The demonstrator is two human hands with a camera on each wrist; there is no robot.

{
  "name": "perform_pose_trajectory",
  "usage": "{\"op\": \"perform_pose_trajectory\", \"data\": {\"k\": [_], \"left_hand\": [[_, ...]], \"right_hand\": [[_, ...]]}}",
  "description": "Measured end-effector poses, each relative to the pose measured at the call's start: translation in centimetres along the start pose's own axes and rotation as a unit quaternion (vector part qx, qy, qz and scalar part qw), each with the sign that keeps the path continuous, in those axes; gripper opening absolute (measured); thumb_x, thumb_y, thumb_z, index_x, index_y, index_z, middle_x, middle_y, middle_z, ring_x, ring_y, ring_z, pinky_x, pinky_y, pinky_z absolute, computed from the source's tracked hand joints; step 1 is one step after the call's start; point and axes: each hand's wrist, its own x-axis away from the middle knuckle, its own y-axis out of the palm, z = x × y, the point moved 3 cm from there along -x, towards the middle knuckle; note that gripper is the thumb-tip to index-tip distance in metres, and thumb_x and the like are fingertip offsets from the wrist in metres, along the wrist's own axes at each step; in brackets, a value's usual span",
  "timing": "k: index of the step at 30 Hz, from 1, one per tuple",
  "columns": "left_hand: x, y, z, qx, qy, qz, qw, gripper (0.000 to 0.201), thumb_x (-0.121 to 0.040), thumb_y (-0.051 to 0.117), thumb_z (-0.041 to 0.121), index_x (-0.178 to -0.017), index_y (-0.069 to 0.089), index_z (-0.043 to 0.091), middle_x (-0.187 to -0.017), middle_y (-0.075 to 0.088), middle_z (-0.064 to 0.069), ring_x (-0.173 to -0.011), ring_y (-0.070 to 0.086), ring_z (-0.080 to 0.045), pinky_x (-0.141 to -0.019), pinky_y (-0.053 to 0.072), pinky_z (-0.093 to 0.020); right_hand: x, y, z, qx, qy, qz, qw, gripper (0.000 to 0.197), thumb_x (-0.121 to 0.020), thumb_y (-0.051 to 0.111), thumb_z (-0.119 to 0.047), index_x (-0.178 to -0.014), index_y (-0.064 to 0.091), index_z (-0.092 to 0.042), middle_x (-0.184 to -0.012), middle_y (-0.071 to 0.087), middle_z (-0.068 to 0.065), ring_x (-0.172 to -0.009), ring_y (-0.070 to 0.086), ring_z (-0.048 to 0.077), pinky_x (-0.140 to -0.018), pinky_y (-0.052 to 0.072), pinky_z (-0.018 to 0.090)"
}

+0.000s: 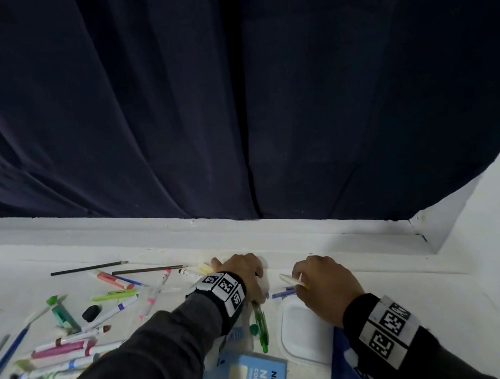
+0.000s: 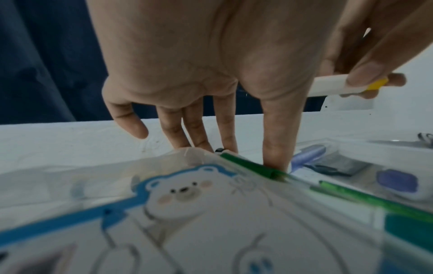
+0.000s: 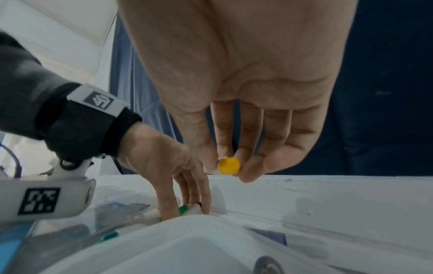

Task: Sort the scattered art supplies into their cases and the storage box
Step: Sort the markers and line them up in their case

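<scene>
- beside the white lid [image 1: 305,333], on its left: left hand [image 1: 241,271] reaches fingers-down into a clear case with a bear print [image 2: 187,194]; fingertips [image 2: 275,157] press on a green marker [image 2: 255,167] at the case's far edge. fingers mostly straight, not wrapped round it, so that grip reads as spread and pushing.
- just past the lid's far edge: right hand [image 1: 322,286] pinches a white marker with a yellow end [image 3: 229,166] between thumb and fingertips, held off the table and roughly level.
- a second green pen [image 1: 260,329] lies just left of the lid, partly under the left wrist.
- storage box [image 2: 351,159] sits right of the bear case in the left wrist view, holding a purple marker [image 2: 309,153] and an eraser-like block [image 2: 397,180]. lid is off.
- far left of the lid: a pile of loose markers, pencils and brushes [image 1: 73,328] on the table, unsorted. judgement: task is early to mid.
- risks:
  - left fingers push rather than hold; the round green marker could roll off the case edge and back onto the table.
  - the soft clear case may buckle under that push and spill what's in it.
  - right pinch is near the yellow end only; a long marker can pivot and drop if bumped against the left hand, which is close.
  - left sleeve hangs over the loose pile side; pulling back could sweep pens off.
</scene>
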Motion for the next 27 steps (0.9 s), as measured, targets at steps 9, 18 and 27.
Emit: {"op": "perform_pose_trajectory", "data": {"k": [9, 18, 27], "left_hand": [[0.6, -1.8, -0.5, 0.256, 0.017, 0.117, 0.959, 0.019, -0.068, 0.084, 0.029, -0.066, 0.068, 0.04, -0.076, 0.067, 0.017, -0.086, 0.065, -0.012, -0.094, 0.051, -0.041], [9.2, -6.9, -1.0, 0.448, 0.16, 0.232, 0.849, 0.024, -0.082, 0.077, 0.004, -0.093, 0.067, 0.024, -0.091, 0.065, -0.006, -0.067, 0.069, -0.015, -0.066, 0.048, -0.018], [25.3, -6.7, -7.3, 0.461, 0.194, 0.3, 0.812, 0.019, -0.082, 0.076, 0.015, -0.099, 0.072, 0.024, -0.092, 0.072, 0.002, -0.083, 0.071, -0.013, -0.076, 0.053, -0.02]], "right_hand": [[1.2, -2.4, 1.0, -0.167, 0.022, 0.074, 0.983, 0.008, -0.083, 0.065, -0.013, -0.086, 0.071, -0.019, -0.083, 0.065, -0.005, -0.071, 0.061, 0.009, -0.061, 0.048, 0.013], [6.7, -6.1, -1.0, -0.282, 0.002, 0.063, 0.957, 0.009, -0.083, 0.073, -0.011, -0.081, 0.076, -0.019, -0.076, 0.072, -0.01, -0.07, 0.064, 0.002, -0.061, 0.051, 0.013], [16.3, -4.5, -6.9, -0.504, 0.046, 0.066, 0.86, 0.025, -0.078, 0.076, 0.005, -0.094, 0.073, -0.014, -0.08, 0.073, 0.007, -0.074, 0.069, 0.02, -0.07, 0.058, 0.031]]}}
